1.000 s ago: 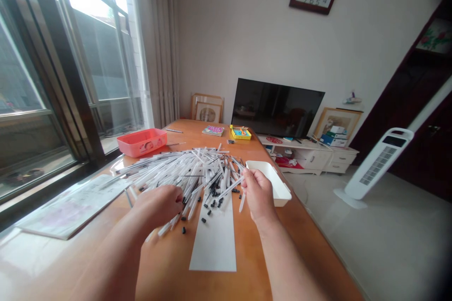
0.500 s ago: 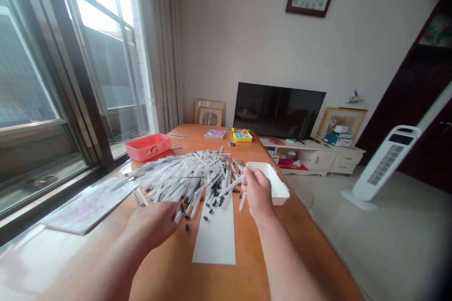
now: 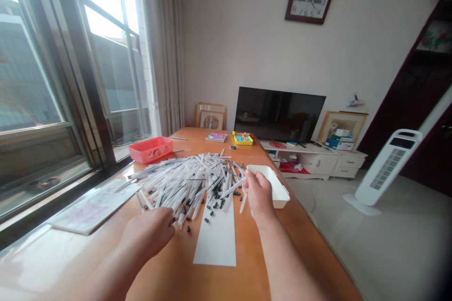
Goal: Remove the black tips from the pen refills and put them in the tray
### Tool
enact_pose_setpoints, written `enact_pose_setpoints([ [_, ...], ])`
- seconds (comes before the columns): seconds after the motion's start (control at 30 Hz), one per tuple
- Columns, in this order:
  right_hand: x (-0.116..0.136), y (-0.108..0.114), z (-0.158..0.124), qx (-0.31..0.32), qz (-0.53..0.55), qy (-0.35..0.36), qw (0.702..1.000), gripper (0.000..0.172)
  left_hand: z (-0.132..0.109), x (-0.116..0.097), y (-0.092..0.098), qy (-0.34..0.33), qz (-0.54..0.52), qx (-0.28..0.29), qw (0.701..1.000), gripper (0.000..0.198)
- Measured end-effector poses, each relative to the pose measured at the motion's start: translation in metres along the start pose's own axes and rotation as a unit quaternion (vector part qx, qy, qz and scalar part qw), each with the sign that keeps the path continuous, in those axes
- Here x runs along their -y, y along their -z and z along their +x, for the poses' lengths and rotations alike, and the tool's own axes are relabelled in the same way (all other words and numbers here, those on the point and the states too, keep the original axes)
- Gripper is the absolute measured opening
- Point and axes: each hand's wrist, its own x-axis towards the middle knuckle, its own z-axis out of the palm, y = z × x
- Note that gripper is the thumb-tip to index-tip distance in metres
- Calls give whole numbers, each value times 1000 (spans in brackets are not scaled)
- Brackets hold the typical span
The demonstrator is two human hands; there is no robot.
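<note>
1. White plastic pen tubes lie in a loose, crisscrossed heap on the tabletop. Small black caps are scattered through its near right side and onto a white paper strip under the heap's near edge.
2. Your right grip is clenched on a slim tube that points left over the heap, and a second tube sticks down beside your fingers.
3. Your left grip sits at the heap's near edge, fingertips right at the tubes. You cannot tell whether it holds one.
4. A white plastic tray sits just beside your right grip, past the heap's right edge.
5. A printed sheet lies left of the heap, and a coral plastic basket sits beyond it, near the window.
</note>
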Motion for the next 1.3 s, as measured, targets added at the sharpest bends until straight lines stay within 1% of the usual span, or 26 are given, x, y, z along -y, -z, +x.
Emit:
enact_pose_setpoints([
  [0.13,4,1,-1,4,11,0,1000,38,4,-7,17,-1,-37,-17,999,15],
  [0.23,6,0,-1,-3,26,-10,1000,37,20,-20,26,-37,-83,-33,995,18],
  [0.3,7,0,-1,-12,45,-15,999,37,36,-32,27,-72,-142,-45,986,18],
  [0.37,9,-1,0,-17,66,-15,998,37,51,-45,23,-102,-226,-35,968,20],
  [0.4,10,-1,0,-19,73,-13,997,37,57,-51,21,-120,-274,-22,954,21],
  [0.5,11,-1,-1,-23,72,-9,997,37,71,-63,10,-132,-406,4,904,25],
  [0.6,11,-3,-3,-20,57,-14,998,37,78,-63,-3,-145,-484,28,862,30],
  [0.73,8,-5,-5,-13,52,-19,998,37,82,-57,-15,-160,-548,65,819,33],
  [0.87,6,-6,-6,-15,47,-19,999,37,81,-55,-15,-167,-597,83,780,27],
  [1.03,5,-8,-6,-9,49,-27,998,36,78,-58,-10,-167,-626,106,754,26],
  [1.17,4,-8,-8,22,51,-51,997,32,78,-57,-8,-143,-661,98,730,28],
  [1.23,5,-7,-10,55,46,-73,995,28,80,-55,-8,-122,-690,76,709,30],
  [1.3,7,-7,-12,101,25,-100,989,24,82,-53,-9,-103,-721,52,683,31],
])
